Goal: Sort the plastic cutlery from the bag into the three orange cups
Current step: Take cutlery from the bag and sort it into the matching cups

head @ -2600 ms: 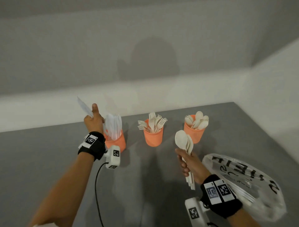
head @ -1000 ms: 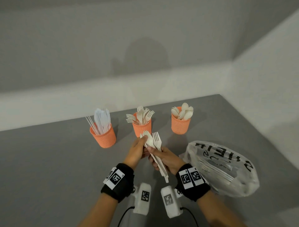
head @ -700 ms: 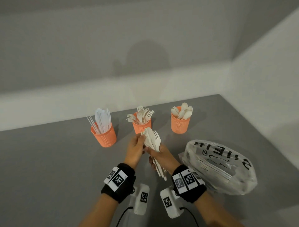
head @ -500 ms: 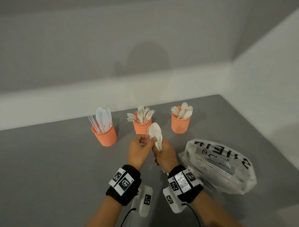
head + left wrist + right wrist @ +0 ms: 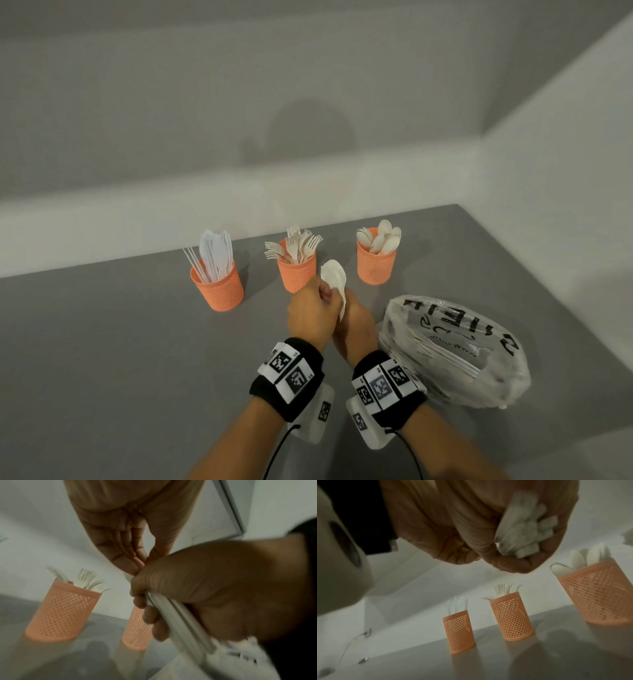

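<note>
Three orange mesh cups stand in a row: the knife cup, the fork cup and the spoon cup. In front of the fork cup my right hand grips a bundle of white cutlery by the handles, a spoon bowl uppermost. The handles run down through that fist. My left hand is pressed against the right, its fingertips pinching the bundle just above the fist. Which piece it pinches is hidden. The handle ends show in the right wrist view.
A clear plastic bag with black lettering lies right of my hands, with more white cutlery inside. The grey table meets white walls at the back and right. A cable trails from each wrist camera.
My left hand came from the knife cup to the bundle. Over the last second both hands turned and rose slightly; the fork head is hidden and a spoon bowl tops the bundle.
</note>
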Tool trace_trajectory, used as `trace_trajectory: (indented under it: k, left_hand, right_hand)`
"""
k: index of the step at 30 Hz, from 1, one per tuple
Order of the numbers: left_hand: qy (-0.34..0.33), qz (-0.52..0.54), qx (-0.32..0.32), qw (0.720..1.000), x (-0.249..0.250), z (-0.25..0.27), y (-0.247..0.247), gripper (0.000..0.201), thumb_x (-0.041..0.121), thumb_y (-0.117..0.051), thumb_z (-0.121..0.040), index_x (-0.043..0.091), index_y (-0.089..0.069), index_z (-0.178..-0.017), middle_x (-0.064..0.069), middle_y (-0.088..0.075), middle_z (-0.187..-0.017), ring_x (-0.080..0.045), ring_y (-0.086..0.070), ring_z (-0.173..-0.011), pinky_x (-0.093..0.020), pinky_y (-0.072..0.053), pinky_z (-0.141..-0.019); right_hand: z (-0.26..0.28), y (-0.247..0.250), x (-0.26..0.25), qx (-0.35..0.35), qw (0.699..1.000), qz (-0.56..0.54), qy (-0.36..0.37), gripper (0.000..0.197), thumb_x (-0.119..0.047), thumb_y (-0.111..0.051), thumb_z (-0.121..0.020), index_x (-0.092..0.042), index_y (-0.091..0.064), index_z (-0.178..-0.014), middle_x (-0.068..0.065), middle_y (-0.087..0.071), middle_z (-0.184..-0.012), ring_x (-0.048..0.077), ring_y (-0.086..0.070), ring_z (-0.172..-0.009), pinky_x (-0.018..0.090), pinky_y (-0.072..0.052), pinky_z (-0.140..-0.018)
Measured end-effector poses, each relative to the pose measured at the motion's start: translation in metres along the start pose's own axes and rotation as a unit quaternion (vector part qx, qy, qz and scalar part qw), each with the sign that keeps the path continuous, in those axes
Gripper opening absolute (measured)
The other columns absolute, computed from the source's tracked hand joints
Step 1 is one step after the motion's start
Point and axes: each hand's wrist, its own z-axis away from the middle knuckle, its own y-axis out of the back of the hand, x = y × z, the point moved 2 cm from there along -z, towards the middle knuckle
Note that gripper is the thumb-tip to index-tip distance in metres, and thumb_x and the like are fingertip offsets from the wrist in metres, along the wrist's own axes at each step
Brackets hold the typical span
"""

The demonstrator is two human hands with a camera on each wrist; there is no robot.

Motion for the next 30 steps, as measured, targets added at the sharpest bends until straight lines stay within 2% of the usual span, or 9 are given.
trace_trajectory:
  k: [2,5,9,11,14,18,23,25,30]
  left_hand:
    - [0.027,0.146,0.026,0.989,0.001,-0.009,0.007,0.021,0.015,-0.052,-0.092,0.019,-0.044,-0.073,-0.005,-0.060,-0.073,-0.018,-0.059,-0.063,-0.031,-0.050,-0.061]
    - [0.108,0.395,0.024,0.912,0.003,-0.019,0.026,0.012,0.010,-0.038,-0.099,0.013,-0.042,-0.087,-0.007,-0.062,-0.077,-0.006,-0.065,-0.055,-0.021,-0.056,-0.053]
    - [0.197,0.519,-0.001,0.832,-0.007,-0.026,0.037,0.012,0.011,-0.034,-0.100,0.012,-0.044,-0.095,-0.007,-0.056,-0.077,-0.012,-0.059,-0.058,-0.020,-0.055,-0.049]
    - [0.230,0.461,-0.026,0.856,-0.015,-0.023,0.033,0.017,0.022,-0.031,-0.101,0.014,-0.046,-0.098,0.000,-0.043,-0.065,-0.007,-0.042,-0.044,-0.016,-0.038,-0.035]
    - [0.218,0.332,-0.080,0.914,-0.018,-0.011,0.021,0.035,0.049,-0.036,-0.096,0.018,-0.050,-0.089,0.006,-0.028,-0.052,-0.004,-0.022,-0.035,-0.014,-0.019,-0.034]
    - [0.156,0.239,-0.082,0.955,-0.014,0.000,0.005,0.024,0.029,-0.062,-0.087,0.013,-0.053,-0.072,0.012,-0.040,-0.042,-0.004,-0.032,-0.036,-0.012,-0.026,-0.035]
    - [0.145,0.193,-0.061,0.968,-0.015,-0.005,-0.004,0.029,0.019,-0.055,-0.092,-0.008,-0.062,-0.094,-0.024,-0.057,-0.067,-0.021,-0.046,-0.048,-0.025,-0.041,-0.045]
    - [0.141,0.207,-0.069,0.966,-0.014,-0.004,-0.006,0.026,0.018,-0.051,-0.094,-0.006,-0.061,-0.095,-0.018,-0.054,-0.062,-0.025,-0.046,-0.048,-0.027,-0.041,-0.044]
    - [0.156,0.262,-0.059,0.950,-0.019,-0.004,-0.009,0.017,0.014,-0.049,-0.095,0.007,-0.059,-0.084,-0.007,-0.056,-0.064,-0.001,-0.047,-0.033,-0.010,-0.031,-0.033]
  right_hand:
    - [-0.003,0.002,0.005,-0.016,1.000,-0.008,0.004,0.024,-0.016,-0.048,-0.091,-0.006,-0.050,-0.113,0.015,-0.065,-0.092,0.032,-0.062,-0.085,0.031,-0.043,-0.067]
    - [-0.006,0.005,0.011,-0.002,0.998,-0.052,-0.018,0.022,-0.010,-0.048,-0.089,-0.005,-0.052,-0.110,0.012,-0.059,-0.082,0.027,-0.056,-0.075,0.030,-0.040,-0.066]
    - [-0.009,0.004,0.014,0.006,0.998,-0.055,-0.028,0.021,-0.010,-0.051,-0.088,-0.002,-0.055,-0.107,0.006,-0.053,-0.078,0.021,-0.050,-0.072,0.030,-0.038,-0.067]
    - [-0.008,0.003,0.014,0.008,0.997,-0.074,-0.017,0.018,-0.010,-0.052,-0.086,-0.004,-0.057,-0.103,-0.001,-0.050,-0.068,0.019,-0.047,-0.065,0.032,-0.040,-0.064]
    - [-0.006,0.001,0.013,0.019,0.996,-0.088,0.005,0.018,-0.010,-0.052,-0.082,-0.007,-0.059,-0.098,-0.007,-0.046,-0.060,0.017,-0.046,-0.060,0.035,-0.042,-0.062]
    - [-0.004,-0.003,0.009,-0.007,0.996,-0.081,0.033,0.018,-0.015,-0.055,-0.086,-0.009,-0.059,-0.103,0.003,-0.062,-0.077,0.020,-0.058,-0.073,0.035,-0.048,-0.068]
    - [-0.001,-0.002,0.006,-0.030,0.987,-0.156,0.019,0.018,-0.019,-0.059,-0.085,-0.017,-0.057,-0.103,-0.005,-0.062,-0.080,0.015,-0.061,-0.080,0.033,-0.051,-0.075]
    - [-0.001,-0.001,0.007,-0.034,0.982,-0.184,0.010,0.015,-0.019,-0.056,-0.084,-0.017,-0.057,-0.098,-0.006,-0.060,-0.075,0.011,-0.059,-0.073,0.031,-0.051,-0.070]
    - [-0.002,-0.003,0.008,-0.034,0.972,-0.231,-0.022,0.021,-0.023,-0.045,-0.084,-0.015,-0.058,-0.098,-0.005,-0.053,-0.064,0.008,-0.048,-0.056,0.026,-0.039,-0.056]
